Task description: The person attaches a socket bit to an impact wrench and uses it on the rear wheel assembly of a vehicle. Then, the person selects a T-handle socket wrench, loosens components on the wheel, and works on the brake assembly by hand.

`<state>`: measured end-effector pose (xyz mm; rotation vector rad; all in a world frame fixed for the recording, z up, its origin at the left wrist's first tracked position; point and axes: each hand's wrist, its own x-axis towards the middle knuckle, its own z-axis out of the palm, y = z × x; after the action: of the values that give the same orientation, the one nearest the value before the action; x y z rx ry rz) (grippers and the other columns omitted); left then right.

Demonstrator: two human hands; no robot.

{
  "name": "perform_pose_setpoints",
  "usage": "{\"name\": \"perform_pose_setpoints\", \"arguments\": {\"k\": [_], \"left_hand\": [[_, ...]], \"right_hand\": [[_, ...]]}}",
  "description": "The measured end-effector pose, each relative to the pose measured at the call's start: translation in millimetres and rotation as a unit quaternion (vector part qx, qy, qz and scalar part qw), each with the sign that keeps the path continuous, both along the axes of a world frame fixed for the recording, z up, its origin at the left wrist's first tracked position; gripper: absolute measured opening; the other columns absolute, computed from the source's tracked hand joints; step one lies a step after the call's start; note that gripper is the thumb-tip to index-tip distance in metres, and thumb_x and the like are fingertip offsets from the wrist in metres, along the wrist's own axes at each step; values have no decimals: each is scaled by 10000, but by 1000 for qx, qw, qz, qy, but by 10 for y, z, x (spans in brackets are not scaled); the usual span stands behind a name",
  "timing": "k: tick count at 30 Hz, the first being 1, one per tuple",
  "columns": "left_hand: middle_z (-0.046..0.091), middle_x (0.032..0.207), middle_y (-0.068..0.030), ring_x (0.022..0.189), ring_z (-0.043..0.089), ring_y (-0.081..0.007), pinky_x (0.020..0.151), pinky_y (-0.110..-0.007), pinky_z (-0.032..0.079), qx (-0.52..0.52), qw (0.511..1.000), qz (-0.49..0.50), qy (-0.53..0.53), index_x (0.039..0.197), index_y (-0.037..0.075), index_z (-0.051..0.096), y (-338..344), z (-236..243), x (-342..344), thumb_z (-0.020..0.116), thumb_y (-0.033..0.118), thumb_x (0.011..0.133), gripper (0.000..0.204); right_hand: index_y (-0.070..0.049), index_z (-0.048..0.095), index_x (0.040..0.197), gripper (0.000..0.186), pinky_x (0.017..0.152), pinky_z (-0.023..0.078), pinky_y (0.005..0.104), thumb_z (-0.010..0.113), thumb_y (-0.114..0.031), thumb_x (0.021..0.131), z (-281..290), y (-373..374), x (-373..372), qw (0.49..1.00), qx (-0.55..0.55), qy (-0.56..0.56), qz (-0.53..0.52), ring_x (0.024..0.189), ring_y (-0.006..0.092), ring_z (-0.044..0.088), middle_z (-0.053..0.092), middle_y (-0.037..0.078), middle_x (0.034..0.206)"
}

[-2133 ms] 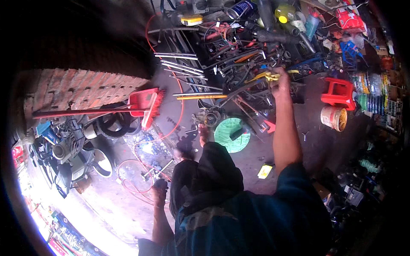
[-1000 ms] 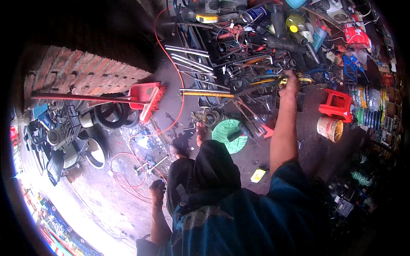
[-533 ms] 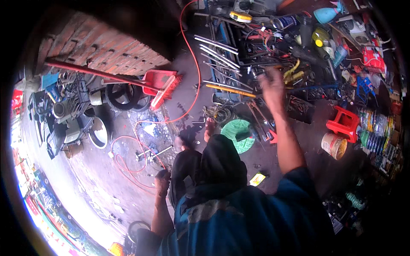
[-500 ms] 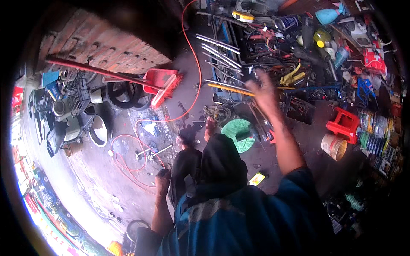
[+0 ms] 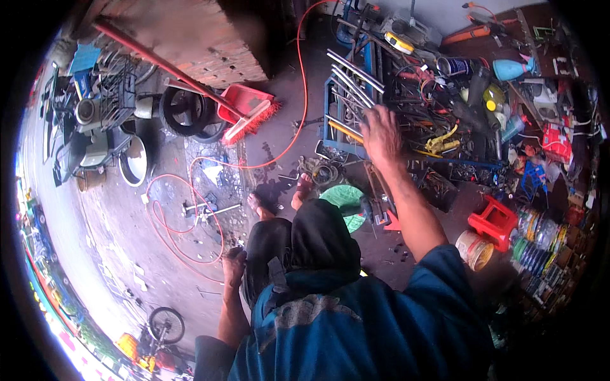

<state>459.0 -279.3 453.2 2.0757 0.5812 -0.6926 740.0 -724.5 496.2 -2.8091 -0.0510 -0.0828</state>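
Note:
Over a blue metal tool tray [image 5: 492, 164] of jumbled tools, my right hand [image 5: 380, 133] reaches with bent, parted fingers, beside chrome rods [image 5: 346, 66] and a yellow bar [image 5: 343, 129]; I cannot tell if it touches them. A yellow tool [image 5: 443, 145], shaped like a gun, lies right of it. My left hand [image 5: 234, 267], low at my left, is closed on a small dark object I cannot make out, near a looped red hose [image 5: 171, 232].
A red broom [image 5: 152, 63] and dustpan [image 5: 241, 98] lie by a brick wall, near tyres [image 5: 184, 111] and parts. A green disc [image 5: 340, 197] lies by my bare feet. Right are a red stool [image 5: 492, 222] and bucket [image 5: 473, 251]. A bicycle [image 5: 165, 330] is lower left.
My right hand has left the yellow tool and moved left toward the rods. My left hand stays low and closed. The whole view has shifted as my head moved.

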Motion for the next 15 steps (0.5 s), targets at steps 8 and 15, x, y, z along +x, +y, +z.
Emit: {"name": "perform_pose_setpoints", "arguments": {"k": [8, 15], "left_hand": [[611, 741, -82, 614, 558, -154, 577, -286, 449, -55, 965, 232, 105, 896, -33, 639, -179, 36, -203, 572, 97, 744, 211], [612, 714, -84, 576, 550, -144, 519, -281, 441, -40, 987, 155, 31, 1006, -44, 608, -94, -175, -564, 602, 148, 763, 309]], "right_hand": [[-57, 592, 1032, 333, 812, 435, 402, 684, -127, 719, -108, -130, 291, 998, -51, 2, 27, 953, 306, 500, 521, 101, 1002], [-85, 604, 980, 230, 775, 444, 405, 640, -160, 766, -12, -94, 301, 996, -63, -31, 53, 913, 298, 519, 534, 90, 960]]}}
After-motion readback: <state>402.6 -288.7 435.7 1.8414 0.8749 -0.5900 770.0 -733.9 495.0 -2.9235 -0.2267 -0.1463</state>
